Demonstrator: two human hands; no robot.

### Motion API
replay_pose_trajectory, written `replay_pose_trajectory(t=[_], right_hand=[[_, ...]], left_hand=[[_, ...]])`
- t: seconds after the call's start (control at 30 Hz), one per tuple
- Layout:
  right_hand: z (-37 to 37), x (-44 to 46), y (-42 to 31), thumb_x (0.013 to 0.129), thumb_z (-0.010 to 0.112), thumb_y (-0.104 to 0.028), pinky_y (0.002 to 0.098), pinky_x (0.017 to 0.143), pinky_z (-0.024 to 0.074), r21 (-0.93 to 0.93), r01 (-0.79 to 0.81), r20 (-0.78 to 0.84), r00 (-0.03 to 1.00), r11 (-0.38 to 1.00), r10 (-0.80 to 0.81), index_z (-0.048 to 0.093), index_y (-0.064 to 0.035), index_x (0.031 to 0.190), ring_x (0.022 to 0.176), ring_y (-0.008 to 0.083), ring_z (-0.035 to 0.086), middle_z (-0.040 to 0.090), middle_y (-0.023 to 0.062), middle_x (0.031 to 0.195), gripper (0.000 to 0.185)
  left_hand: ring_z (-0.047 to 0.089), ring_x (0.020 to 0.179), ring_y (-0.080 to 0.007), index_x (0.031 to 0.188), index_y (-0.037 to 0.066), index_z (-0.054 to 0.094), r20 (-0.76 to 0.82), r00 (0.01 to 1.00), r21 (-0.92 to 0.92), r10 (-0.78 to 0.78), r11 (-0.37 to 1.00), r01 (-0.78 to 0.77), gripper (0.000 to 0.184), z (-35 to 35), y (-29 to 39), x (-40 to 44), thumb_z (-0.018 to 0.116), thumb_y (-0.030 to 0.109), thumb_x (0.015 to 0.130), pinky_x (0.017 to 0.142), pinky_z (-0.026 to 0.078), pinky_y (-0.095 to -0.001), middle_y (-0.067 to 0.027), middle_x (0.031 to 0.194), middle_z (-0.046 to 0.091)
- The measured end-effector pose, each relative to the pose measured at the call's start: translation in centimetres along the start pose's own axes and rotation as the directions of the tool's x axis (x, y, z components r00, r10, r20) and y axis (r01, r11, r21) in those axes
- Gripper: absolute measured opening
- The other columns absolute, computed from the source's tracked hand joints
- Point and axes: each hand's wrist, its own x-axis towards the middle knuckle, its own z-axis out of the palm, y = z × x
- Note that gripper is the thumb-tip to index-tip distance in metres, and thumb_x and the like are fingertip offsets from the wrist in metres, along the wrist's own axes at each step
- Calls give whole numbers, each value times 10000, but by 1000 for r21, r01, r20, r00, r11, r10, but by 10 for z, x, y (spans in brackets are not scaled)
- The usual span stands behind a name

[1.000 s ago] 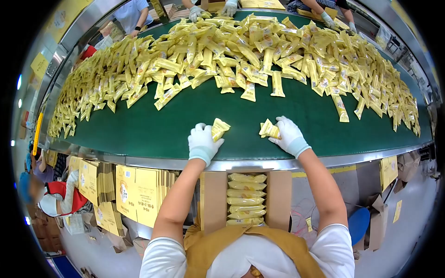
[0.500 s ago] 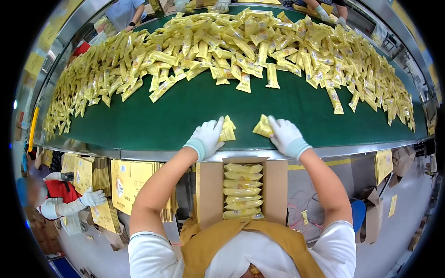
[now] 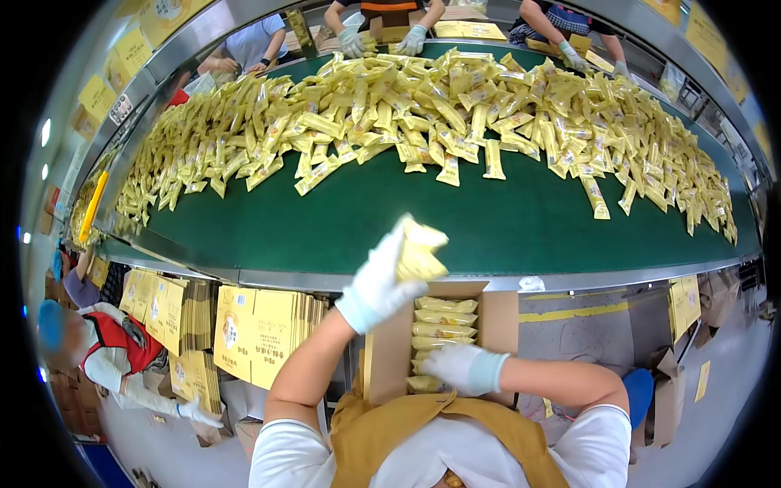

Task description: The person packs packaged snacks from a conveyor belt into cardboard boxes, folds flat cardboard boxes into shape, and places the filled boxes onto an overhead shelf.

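Observation:
My left hand, in a white glove, is closed on yellow packets above the near edge of the green belt. My right hand, gloved too, reaches down into the open cardboard box in front of me. Its fingers lie over the row of yellow packets in the box, and whatever they may hold is hidden. A wide heap of yellow packets covers the far half of the belt.
Flat yellow cartons stand stacked left of the box. A person in a red vest is at the far left. Across the belt, gloved hands of co-workers work. A metal rim edges the belt.
My right hand has moved from the belt down into the box. My left hand has turned and moved right, still with packets. The person at the left has lowered an arm.

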Motion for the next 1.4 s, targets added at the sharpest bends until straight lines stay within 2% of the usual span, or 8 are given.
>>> replay_pose_trajectory(t=[0.23,0.5,0.9,1.03,1.13,1.23,1.37,1.4], right_hand=[[69,-4,12,890,588,-174,432,814,554,69,45,-291,956,997,-23,586,-91,1226,946,300,671,641,160,1055,345],[39,-64,-7,858,601,-184,383,708,528,-210,145,-530,814,967,-237,622,-91,1034,855,267,638,607,81,964,201],[42,-65,8,878,637,-212,411,746,538,131,125,-205,974,983,-97,683,-115,879,864,293,643,634,79,930,108],[-14,-60,21,834,761,-320,406,766,543,410,-276,-449,769,869,456,690,-100,974,877,321,643,648,103,953,271],[-14,-34,68,668,915,-261,402,879,530,278,-490,-827,317,827,465,574,-18,1263,1047,351,629,639,153,1114,727],[-7,-8,99,746,808,-541,425,900,522,421,-624,-323,575,658,752,521,-53,1364,1041,373,660,666,210,1201,838],[-15,-15,91,894,663,-498,466,822,546,204,-640,-275,689,741,670,728,-91,1079,947,377,686,721,204,1030,451],[-3,-26,86,933,624,-442,471,777,553,229,-415,-574,673,880,467,761,-92,928,858,380,687,726,162,930,376]], left_hand=[[620,980,-375,1531,0,317,390,916,345,94,908,-240,943,86,12,-54,776,395,809,860,511,-451,-207,1161,598],[606,1084,-304,1533,77,366,378,926,475,6,857,-199,779,109,20,-83,668,402,893,908,480,-424,-126,1208,599],[368,1398,-408,1496,-7,374,613,789,520,-38,771,-367,791,115,36,-104,594,435,878,1120,270,-608,-273,1501,385],[236,1490,-425,1557,13,290,719,649,593,-249,707,-385,938,121,41,-94,486,663,911,1140,218,-645,-287,1585,279],[219,1498,-432,1564,12,275,702,682,600,-204,685,-413,981,121,37,-97,453,720,909,1157,207,-640,-288,1591,270],[264,1483,-428,1551,0,289,685,720,519,-109,767,-377,915,119,37,-99,612,507,861,1165,238,-596,-291,1570,308],[347,1438,-433,1515,-7,346,318,943,149,95,978,-149,803,93,24,-103,606,486,937,1197,214,-573,-281,1529,380],[384,1409,-431,1482,-18,392,53,992,113,118,986,-123,731,83,17,-114,691,307,899,1190,264,-526,-261,1501,422]])
